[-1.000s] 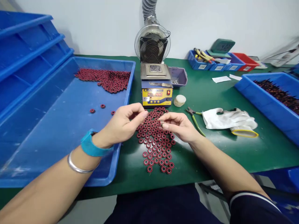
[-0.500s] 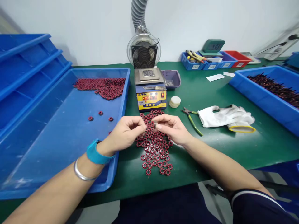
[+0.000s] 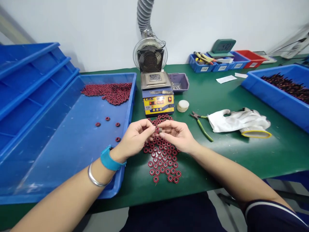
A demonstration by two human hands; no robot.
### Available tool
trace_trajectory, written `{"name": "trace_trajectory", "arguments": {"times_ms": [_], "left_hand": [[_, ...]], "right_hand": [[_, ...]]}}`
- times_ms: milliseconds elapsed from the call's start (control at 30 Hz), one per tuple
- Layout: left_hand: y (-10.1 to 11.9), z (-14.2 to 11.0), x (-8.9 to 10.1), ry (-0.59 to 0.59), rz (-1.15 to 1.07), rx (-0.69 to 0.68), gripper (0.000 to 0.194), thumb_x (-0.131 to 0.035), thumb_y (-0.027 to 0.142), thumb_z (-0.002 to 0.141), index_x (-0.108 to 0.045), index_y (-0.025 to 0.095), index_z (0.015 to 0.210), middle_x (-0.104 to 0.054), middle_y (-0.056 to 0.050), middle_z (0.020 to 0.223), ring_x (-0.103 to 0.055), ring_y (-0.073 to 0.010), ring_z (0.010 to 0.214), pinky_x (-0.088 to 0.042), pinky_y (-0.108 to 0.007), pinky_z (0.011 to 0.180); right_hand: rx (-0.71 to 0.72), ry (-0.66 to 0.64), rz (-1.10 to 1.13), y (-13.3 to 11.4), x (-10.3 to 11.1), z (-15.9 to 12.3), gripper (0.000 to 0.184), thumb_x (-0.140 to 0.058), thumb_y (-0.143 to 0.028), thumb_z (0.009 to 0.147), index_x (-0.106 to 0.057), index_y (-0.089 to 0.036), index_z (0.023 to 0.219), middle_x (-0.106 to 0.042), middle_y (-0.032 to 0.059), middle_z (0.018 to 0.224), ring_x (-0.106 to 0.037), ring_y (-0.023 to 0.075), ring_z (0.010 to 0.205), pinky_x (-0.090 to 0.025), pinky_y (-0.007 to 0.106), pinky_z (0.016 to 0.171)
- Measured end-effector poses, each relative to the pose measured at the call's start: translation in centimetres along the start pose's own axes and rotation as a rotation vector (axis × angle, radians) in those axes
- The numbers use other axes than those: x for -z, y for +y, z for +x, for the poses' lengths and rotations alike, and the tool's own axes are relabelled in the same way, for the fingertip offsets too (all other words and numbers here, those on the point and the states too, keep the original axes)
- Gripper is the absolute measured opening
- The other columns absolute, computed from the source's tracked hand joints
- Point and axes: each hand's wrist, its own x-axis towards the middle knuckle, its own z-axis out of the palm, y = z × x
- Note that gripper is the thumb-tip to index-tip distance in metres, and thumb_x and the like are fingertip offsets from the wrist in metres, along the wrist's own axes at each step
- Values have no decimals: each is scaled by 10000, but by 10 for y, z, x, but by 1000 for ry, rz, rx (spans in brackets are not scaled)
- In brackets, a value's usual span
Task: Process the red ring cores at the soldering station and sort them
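Between my two hands, above the table, is a small red toothed ring core (image 3: 158, 130) with a grey metal side. My right hand (image 3: 180, 136) pinches it between thumb and fingertips. The thumb and forefinger of my left hand (image 3: 136, 138) are closed at its left side; fingers partly hide the contact. Under and in front of the hands, many similar red ring cores (image 3: 162, 163) lie spread on the green table, the nearer ones flat with their holes showing. Right behind them stands a yellow-fronted solder pot (image 3: 159, 104) with a lit red display.
At left a blue tray (image 3: 91, 106) holds a heap of red ring cores (image 3: 118, 93) and several loose ones. Green-handled cutters (image 3: 204, 129), white gloves (image 3: 228, 120) and a round white pad (image 3: 182, 106) lie right. A blue bin (image 3: 277, 88) of dark parts stands far right.
My left hand has come closer to my right, its fingertips now at the ring core. The view has shifted slightly, moving the scene a little to the right.
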Motion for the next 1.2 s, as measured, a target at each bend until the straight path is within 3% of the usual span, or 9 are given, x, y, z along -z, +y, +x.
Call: {"name": "trace_trajectory", "arguments": {"times_ms": [133, 200, 433, 900, 1100, 1200], "left_hand": [[1, 4, 5, 312, -139, -81, 257, -686, 362, 751, -552, 163, 658, -563, 30, 590, -516, -70, 498, -429, -185, 493], [0, 6, 7, 387, -221, -84, 275, -705, 373, 728, -540, 164, 659, -558, 38, 595, -520, -65, 494, -435, -180, 492], [-2, 3, -4, 52, -145, 54, 303, -769, 383, 671, -582, 148, 707, -614, 7, 588, -525, -84, 487, -434, -199, 474], [-3, 3, -5, 33, -195, 94, 255, -740, 345, 709, -584, 143, 702, -614, 7, 586, -536, -80, 507, -441, -192, 499], [-2, 2, -7, 16, -162, 99, 250, -728, 348, 714, -585, 144, 712, -605, 11, 579, -525, -79, 490, -430, -192, 480], [-2, 3, -6, 73, -172, 95, 219, -707, 316, 711, -572, 147, 674, -589, 18, 555, -528, -79, 487, -433, -189, 480]], "right_hand": [[-27, 21, 48, 1, 2, 1, 319, -826, -322, 672, -670, -179, 911, -717, 23, 865, -730, 166, 816, -595, 365, 872], [-36, 38, 81, 2, 3, 2, 315, -834, -302, 661, -671, -179, 901, -715, 16, 858, -732, 155, 801, -596, 344, 862], [-65, 60, 126, 5, 1, 3, 339, -849, -324, 637, -668, -181, 886, -726, 14, 856, -725, 142, 789, -587, 355, 894], [-81, 72, 149, 6, 4, 2, 338, -851, -309, 635, -636, -181, 862, -706, 5, 835, -729, 141, 785, -591, 321, 862], [-30, 74, -6, 6, 4, -2, 345, -819, -356, 673, -621, -186, 899, -698, 23, 844, -699, 130, 758, -591, 319, 821], [58, 59, -96, 7, 4, -4, 294, -783, -322, 714, -606, -191, 907, -675, 22, 836, -676, 116, 738, -587, 281, 756]]}}
